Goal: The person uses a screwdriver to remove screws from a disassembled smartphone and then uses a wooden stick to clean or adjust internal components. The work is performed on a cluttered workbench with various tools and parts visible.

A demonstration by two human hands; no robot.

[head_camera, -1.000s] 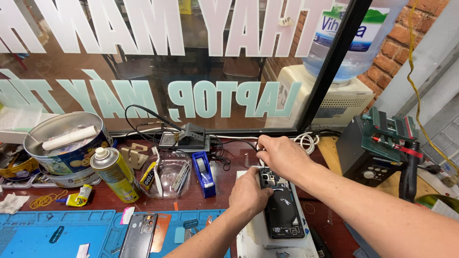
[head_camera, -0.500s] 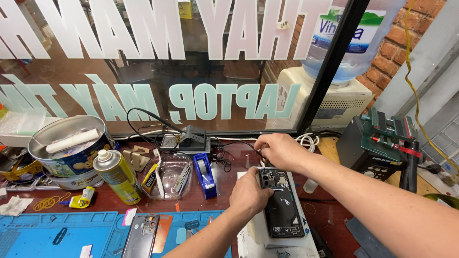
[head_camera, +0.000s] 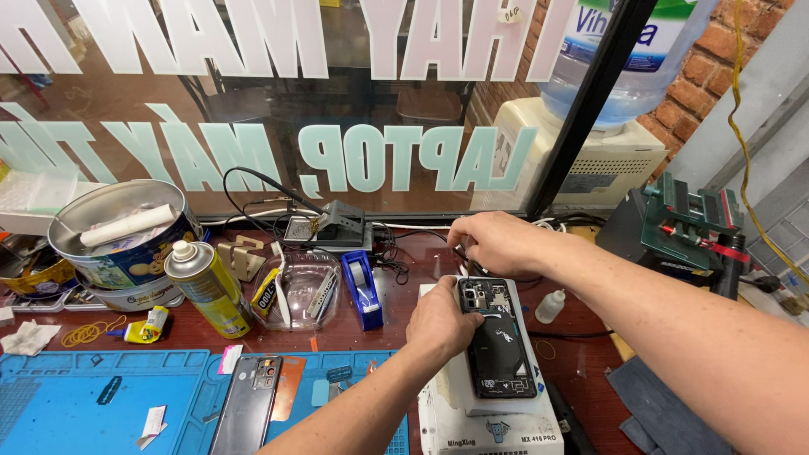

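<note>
An opened black smartphone [head_camera: 499,340] lies back-up on a white heating pad machine [head_camera: 493,421] at the lower middle. My left hand [head_camera: 442,321] presses on the phone's left edge, thumb beside the camera module. My right hand [head_camera: 495,243] hovers at the phone's top end, fingers pinched on a thin dark tool whose tip is hidden. A detached phone back cover [head_camera: 248,404] rests on the blue work mat [head_camera: 76,404] to the left.
A yellow spray can [head_camera: 205,286], a round tin [head_camera: 118,232] with a paper roll, a clear plastic tray [head_camera: 302,289], a blue tape dispenser [head_camera: 363,288] and a small white dropper bottle [head_camera: 551,305] stand on the red bench. A green vise [head_camera: 687,217] sits right. A lettered shop window runs behind.
My right hand has shifted slightly up and left above the phone's top end. My left hand keeps pressing the phone's left edge.
</note>
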